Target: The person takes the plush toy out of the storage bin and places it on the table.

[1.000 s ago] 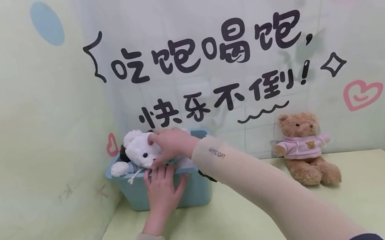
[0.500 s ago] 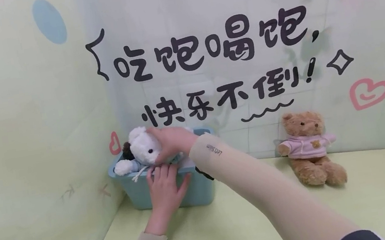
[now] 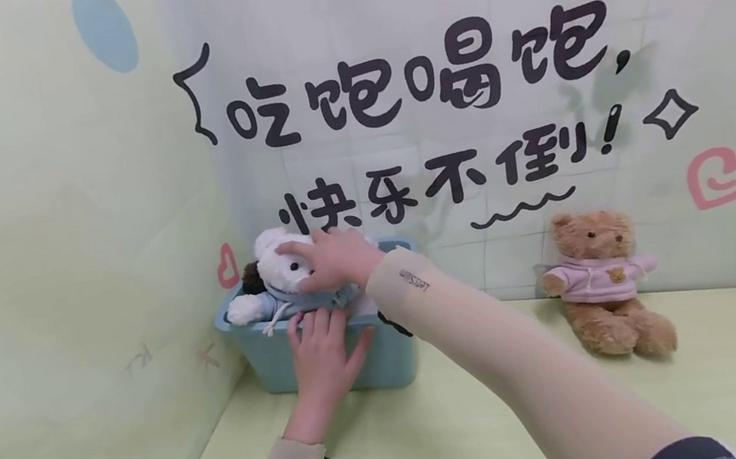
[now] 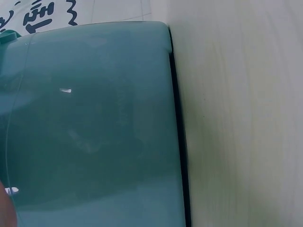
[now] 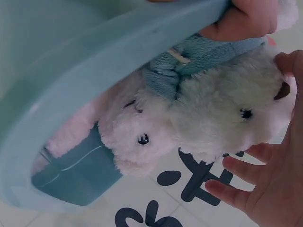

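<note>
A white plush toy (image 3: 283,263) in a blue hoodie sits in a blue plastic bin (image 3: 381,360). My left hand (image 3: 322,353) grips the bin's front rim, with its fingers hooked over the edge. My right hand (image 3: 338,258) is at the toy's head, its thumb and fingers spread around the face. In the right wrist view, those fingers (image 5: 241,170) are loosely extended beside the white head. A second, pale pinkish plush toy (image 5: 139,130) lies in the bin beside it. Bin wall fills much of the left wrist view.
To the right, a brown teddy bear (image 3: 605,288) in a pink hoodie sits against the back wall. Something dark brown and fuzzy (image 3: 250,278) shows behind the white toy. The pale yellow tabletop (image 3: 471,422) meets a wall at left.
The right hand's fingers have spread, and more of the white toy's face and hoodie shows. The left hand stays on the rim. The whole view has shifted slightly.
</note>
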Available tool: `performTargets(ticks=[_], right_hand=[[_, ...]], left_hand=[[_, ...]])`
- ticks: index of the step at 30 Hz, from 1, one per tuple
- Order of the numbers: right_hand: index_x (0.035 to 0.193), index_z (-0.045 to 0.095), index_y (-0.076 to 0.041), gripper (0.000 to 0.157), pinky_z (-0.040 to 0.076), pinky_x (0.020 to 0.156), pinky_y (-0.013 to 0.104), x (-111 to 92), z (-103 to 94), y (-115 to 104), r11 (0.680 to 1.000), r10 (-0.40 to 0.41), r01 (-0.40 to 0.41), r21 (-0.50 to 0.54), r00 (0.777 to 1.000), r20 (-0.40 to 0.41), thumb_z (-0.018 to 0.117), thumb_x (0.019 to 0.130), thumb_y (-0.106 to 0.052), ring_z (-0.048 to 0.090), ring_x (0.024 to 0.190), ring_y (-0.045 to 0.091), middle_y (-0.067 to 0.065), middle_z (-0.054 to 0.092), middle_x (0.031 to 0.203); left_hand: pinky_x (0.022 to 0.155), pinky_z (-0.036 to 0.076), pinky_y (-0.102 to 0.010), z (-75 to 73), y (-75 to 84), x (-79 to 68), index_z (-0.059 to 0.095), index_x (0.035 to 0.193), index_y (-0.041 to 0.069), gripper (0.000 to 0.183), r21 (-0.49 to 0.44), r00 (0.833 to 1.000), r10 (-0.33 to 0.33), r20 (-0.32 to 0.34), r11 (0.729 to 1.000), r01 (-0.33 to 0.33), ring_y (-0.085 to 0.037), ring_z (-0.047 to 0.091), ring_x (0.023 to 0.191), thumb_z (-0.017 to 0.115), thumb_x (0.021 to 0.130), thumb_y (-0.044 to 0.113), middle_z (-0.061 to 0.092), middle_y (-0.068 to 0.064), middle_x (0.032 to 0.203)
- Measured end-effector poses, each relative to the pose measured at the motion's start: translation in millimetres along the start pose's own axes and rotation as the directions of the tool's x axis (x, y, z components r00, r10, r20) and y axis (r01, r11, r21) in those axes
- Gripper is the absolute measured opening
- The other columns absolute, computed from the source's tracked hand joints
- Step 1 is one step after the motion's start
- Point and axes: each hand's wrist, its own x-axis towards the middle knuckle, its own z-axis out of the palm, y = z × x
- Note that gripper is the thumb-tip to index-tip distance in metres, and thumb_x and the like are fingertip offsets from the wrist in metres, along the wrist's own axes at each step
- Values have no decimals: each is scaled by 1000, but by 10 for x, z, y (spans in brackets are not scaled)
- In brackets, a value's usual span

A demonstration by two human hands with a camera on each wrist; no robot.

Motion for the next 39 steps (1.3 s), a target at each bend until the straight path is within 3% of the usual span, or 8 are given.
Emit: performTargets(ticks=[8,17,24,31,39], right_hand=[[150,26,-29,91,48,81,42,30,-29,-79,999,-2,2,-51,1000,-12,67,77,-64,54,108,23,8,50,130],[145,34,-23,66,48,82,37,-4,-72,10,994,-85,89,71,995,-48,64,88,-37,59,96,18,8,57,119],[143,35,-24,65,46,82,43,-16,-116,114,991,-96,105,83,990,-103,67,87,-33,61,94,21,9,59,118],[143,35,-23,67,49,80,39,-4,-224,249,994,-82,91,60,987,-140,68,87,-34,60,96,18,8,59,120],[144,33,-23,69,46,85,44,-124,-385,467,994,-25,42,97,985,-172,69,86,-32,60,92,18,6,58,120]], left_hand=[[96,28,-56,-12,11,21,61,102,10,48,-10,1000,8,-13,1000,-8,-34,50,89,45,96,54,57,-10,94],[96,27,-55,-1,9,28,60,98,7,47,-14,1000,2,-10,1000,-2,-34,49,87,48,94,52,55,-9,91],[96,29,-55,14,16,65,59,99,7,49,-1,1000,5,-13,1000,-5,-34,50,88,44,95,54,56,-10,91],[96,27,-55,-5,-8,20,58,97,9,48,-24,999,-17,27,1000,18,-33,50,87,43,95,55,55,-10,91],[97,26,-56,-2,4,18,58,97,10,48,-42,999,-26,30,999,27,-33,51,90,44,94,56,55,-8,91]])
